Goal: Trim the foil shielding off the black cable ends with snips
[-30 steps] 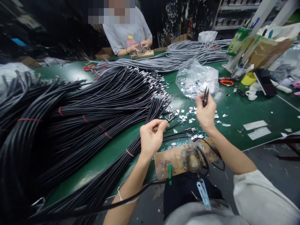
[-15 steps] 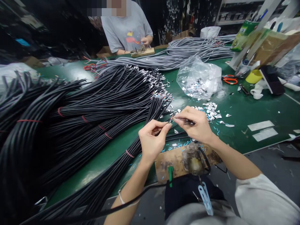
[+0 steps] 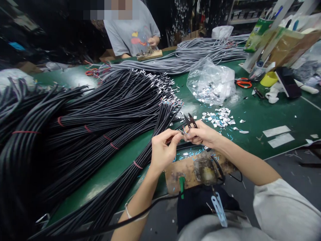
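Note:
My left hand (image 3: 164, 149) pinches the end of a black cable, its thin coloured wires showing between thumb and forefinger. Touching those wires from the right is my right hand (image 3: 202, 134), closed around small dark snips (image 3: 191, 120) whose two blades point up and away, spread apart. Just left of the hands, a tied bundle of black cables (image 3: 147, 150) runs down toward the lower left, its stripped ends at the top. A wooden board (image 3: 173, 172) with a stained metal block (image 3: 207, 169) lies below my hands.
More black cable bundles (image 3: 75, 134) cover the left. Grey cables (image 3: 200, 50) lie at the back, before a person in a grey shirt (image 3: 132, 30). A clear bag (image 3: 212, 82), white scraps (image 3: 220, 117), orange-handled scissors (image 3: 243, 83) and a phone (image 3: 288, 82) are on the right.
The snips in my right hand have swung from lying sideways to pointing up, blades now visible. My right fingers have curled in close to the wires. The view has shifted slightly.

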{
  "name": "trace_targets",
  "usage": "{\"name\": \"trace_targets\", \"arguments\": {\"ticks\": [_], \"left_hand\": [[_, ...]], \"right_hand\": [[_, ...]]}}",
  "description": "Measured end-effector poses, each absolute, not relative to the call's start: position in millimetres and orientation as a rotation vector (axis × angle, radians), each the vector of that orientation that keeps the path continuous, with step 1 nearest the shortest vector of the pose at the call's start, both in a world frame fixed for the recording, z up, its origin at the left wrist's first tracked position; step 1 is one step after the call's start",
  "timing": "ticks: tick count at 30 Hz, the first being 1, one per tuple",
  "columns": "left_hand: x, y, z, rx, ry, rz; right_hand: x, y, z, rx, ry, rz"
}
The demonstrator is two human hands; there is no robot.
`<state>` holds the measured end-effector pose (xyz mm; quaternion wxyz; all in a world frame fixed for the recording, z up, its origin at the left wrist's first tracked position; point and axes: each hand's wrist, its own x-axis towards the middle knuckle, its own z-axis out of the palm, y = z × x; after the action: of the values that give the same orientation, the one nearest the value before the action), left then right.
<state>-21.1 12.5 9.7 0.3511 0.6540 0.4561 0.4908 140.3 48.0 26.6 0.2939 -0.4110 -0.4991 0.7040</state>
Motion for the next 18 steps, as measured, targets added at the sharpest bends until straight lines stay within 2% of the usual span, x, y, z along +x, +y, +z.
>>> {"name": "trace_targets", "arguments": {"ticks": [5, 7, 11, 18], "left_hand": [[-23.2, 13.4, 10.7, 1.589, 1.165, 1.284], [-23.0, 13.5, 10.7, 1.564, 1.174, 1.293], [-22.9, 14.0, 10.1, 1.535, 1.186, 1.288], [-22.3, 13.5, 11.0, 1.5, 1.175, 1.249]], "right_hand": [[144.1, 42.7, 29.4, -1.058, -1.459, 1.357], [146.5, 40.2, 30.3, -1.037, -1.536, 1.25], [147.2, 38.2, 28.6, -1.016, -1.592, 1.126], [144.0, 38.7, 26.7, -0.978, -1.547, 1.102]]}}
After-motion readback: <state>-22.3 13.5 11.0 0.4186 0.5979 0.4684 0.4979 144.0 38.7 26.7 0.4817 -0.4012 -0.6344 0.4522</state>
